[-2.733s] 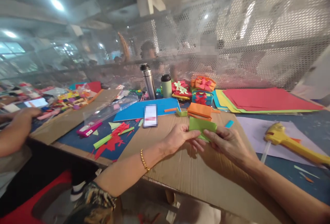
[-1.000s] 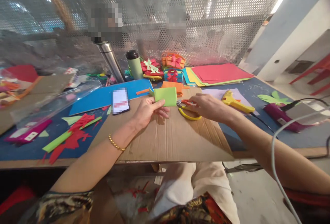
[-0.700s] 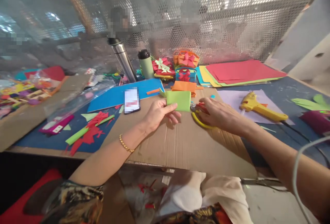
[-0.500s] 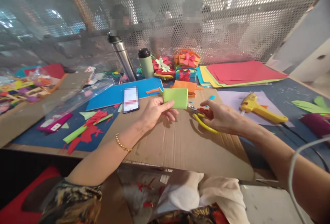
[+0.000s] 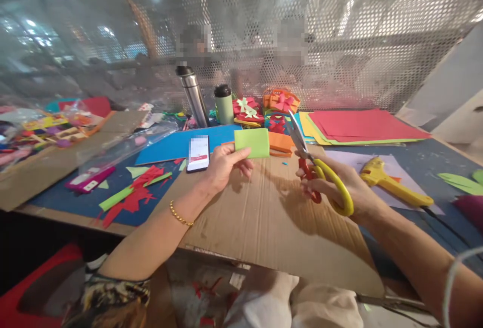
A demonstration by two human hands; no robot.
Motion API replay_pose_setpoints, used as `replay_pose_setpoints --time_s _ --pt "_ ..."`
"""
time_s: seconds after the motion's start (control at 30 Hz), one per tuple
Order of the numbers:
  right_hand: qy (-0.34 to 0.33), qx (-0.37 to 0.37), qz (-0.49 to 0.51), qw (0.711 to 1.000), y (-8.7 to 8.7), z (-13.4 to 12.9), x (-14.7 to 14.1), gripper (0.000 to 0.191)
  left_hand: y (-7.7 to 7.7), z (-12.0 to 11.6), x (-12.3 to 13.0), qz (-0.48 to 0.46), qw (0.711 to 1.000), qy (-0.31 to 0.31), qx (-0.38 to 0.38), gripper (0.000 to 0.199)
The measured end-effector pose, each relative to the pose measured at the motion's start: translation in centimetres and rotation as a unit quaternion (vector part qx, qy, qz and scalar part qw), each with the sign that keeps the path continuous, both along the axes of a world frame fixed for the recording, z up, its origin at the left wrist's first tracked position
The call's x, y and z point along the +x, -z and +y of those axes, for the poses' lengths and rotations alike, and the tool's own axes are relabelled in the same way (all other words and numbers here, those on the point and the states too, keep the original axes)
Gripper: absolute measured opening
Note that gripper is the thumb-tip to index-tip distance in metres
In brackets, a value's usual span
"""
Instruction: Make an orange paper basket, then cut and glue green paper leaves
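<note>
Cardboard [image 5: 256, 227] lies on the table [image 5: 426, 149]; above it, the left hand [image 5: 226, 164] pinches green paper [image 5: 258, 139], the right hand [image 5: 352, 181] grips scissors [image 5: 299, 136]. Writing on the phone [image 5: 198, 154] is unreadable.

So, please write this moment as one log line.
left hand: green paper | right hand: scissors, not touching green paper | glue gun: on lilac sheet

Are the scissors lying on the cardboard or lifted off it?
Lifted: the right hand grips the scissors by the handles, blades pointing up, with a shadow on the cardboard beneath.
</note>
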State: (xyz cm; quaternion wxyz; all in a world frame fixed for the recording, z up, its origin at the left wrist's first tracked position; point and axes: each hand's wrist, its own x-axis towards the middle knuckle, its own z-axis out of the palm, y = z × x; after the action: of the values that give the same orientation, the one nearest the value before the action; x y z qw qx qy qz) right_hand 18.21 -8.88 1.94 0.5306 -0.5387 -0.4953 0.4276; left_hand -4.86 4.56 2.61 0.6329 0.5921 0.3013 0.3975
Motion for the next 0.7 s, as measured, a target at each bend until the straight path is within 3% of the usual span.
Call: replay_pose_setpoints --time_s 0.17,0.43,0.7 --pt "-0.02 0.01 0.007 1.0 -0.4 -0.4 -1.1 0.054 -0.6 -0.6 0.0 -0.034 0.999 -0.02 0.013 0.036" --pt "-0.013 0.045 -0.061 0.997 0.0 -0.9 -1.6 0.068 -0.8 -1.6 0.0 -0.032 0.999 0.011 0.019 0.037" --pt "0.05 0.084 -0.034 0.995 -0.6 -0.5 -1.6 0.044 -0.4 -1.6 -0.1 0.01 0.999 0.038 0.023 0.038"
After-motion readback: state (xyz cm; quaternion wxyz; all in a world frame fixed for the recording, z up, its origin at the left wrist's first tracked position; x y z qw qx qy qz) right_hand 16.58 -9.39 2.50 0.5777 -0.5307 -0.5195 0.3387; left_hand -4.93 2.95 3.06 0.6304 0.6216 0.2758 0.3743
